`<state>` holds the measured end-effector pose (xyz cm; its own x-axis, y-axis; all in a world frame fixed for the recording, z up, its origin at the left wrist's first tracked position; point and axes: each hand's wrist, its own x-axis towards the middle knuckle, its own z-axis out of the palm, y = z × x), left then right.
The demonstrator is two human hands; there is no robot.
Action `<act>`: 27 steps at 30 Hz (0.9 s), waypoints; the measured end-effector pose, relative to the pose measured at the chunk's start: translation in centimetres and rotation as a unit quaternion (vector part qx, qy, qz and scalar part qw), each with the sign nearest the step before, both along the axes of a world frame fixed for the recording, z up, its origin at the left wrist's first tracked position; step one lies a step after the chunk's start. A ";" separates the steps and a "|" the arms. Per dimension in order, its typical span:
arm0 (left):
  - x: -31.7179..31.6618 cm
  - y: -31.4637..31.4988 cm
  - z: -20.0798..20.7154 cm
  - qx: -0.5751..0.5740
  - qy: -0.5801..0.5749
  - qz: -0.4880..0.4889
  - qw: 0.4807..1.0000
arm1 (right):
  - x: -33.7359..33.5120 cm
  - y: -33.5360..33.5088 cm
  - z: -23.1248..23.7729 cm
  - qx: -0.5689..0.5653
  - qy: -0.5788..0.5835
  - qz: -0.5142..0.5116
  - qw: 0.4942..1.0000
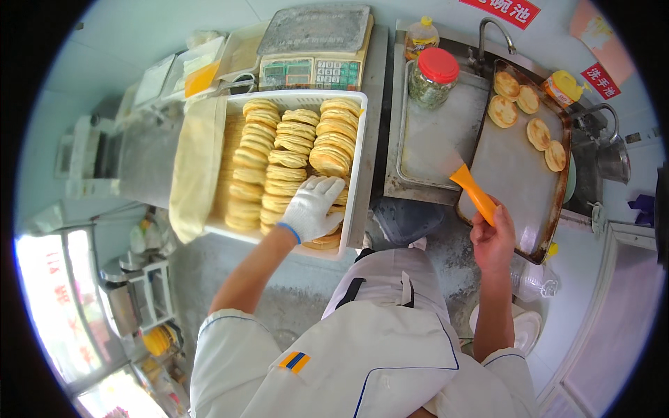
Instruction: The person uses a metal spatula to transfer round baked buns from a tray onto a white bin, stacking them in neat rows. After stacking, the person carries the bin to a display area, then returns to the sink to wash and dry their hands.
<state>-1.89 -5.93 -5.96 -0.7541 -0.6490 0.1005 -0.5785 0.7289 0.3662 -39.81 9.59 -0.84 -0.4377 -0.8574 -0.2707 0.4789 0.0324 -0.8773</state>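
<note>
My left hand (pixel 313 209), in a white glove, reaches into a white crate (pixel 355 188) of round golden flatbreads (pixel 288 160) stacked in rows. Its fingers curl over flatbreads at the near end of the right-hand row; the fingertips are partly hidden. Bare, my right hand (pixel 493 239) grips an orange-handled tool (pixel 477 197) above the near left edge of a dark-rimmed baking tray (pixel 512 188). The tool's pale head points up and left and is too blurred to make out. Several browned flatbreads (pixel 503 111) lie on the tray's far part.
Beige cloth (pixel 198 167) hangs over the crate's left side, and a scale (pixel 313 52) stands behind it. Left of the baking tray are a metal tray (pixel 435 150) and a red-lidded jar (pixel 430 78). Taps (pixel 496 31) and a yellow-capped bottle (pixel 563 88) stand farther back.
</note>
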 end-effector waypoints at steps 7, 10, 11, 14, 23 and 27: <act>-0.8 0.1 0.5 0.071 -0.043 0.053 0.995 | -5.1 -0.3 -1.3 -0.004 -0.048 0.012 0.999; -2.5 -0.3 1.3 0.084 -0.082 0.116 0.986 | -9.0 0.2 -1.7 0.017 -0.050 -0.014 0.999; -3.1 -0.3 1.7 0.083 -0.111 0.138 0.981 | -10.4 0.3 -1.8 0.014 -0.050 -0.019 0.998; -4.3 0.2 3.1 0.162 -0.082 0.133 0.974 | -15.7 1.2 -1.9 0.023 -0.025 -0.054 0.998; -6.1 0.3 4.7 0.103 -0.163 0.154 0.969 | -28.1 4.6 -5.1 0.111 0.066 -0.199 0.972; -12.4 -1.2 10.5 0.106 -0.198 0.144 0.964 | -30.7 7.0 -6.1 0.143 0.050 -0.230 0.961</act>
<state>-14.27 -7.12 4.51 -0.4911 -0.8115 -0.3168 -0.8709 0.4497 0.1981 -70.53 16.55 -6.90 -0.7886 -0.4639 -0.4036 0.4147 0.0834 -0.9061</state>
